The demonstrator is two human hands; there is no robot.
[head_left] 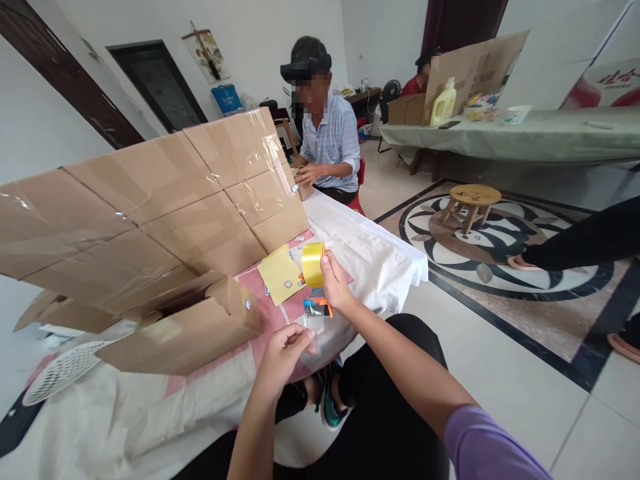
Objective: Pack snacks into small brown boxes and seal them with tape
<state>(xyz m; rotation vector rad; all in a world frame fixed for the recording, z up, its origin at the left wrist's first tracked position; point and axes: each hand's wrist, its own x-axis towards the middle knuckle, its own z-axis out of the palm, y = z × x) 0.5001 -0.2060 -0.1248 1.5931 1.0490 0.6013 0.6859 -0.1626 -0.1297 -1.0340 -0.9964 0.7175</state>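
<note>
My right hand (336, 283) grips a tape dispenser (317, 305) with orange and blue parts, carrying a yellow-looking roll of tape (313, 265). Below and left of it, my left hand (285, 353) is closed in a pinch at the end of a clear strip of tape (311, 319). The strip runs between the pinching fingers and the dispenser. Beyond both hands, a yellow sheet of paper (281, 275) lies on the pink patterned cloth. Left of my left hand is a cardboard box (195, 337) with its top flaps apart.
A taped cardboard partition (200, 193) stands along the table. A white perforated basket (65, 373) lies at the left. Across the table sits a person (327, 133) with hands on a small box (303, 185). A wooden stool (475, 195) and another person's leg (585, 233) are at right.
</note>
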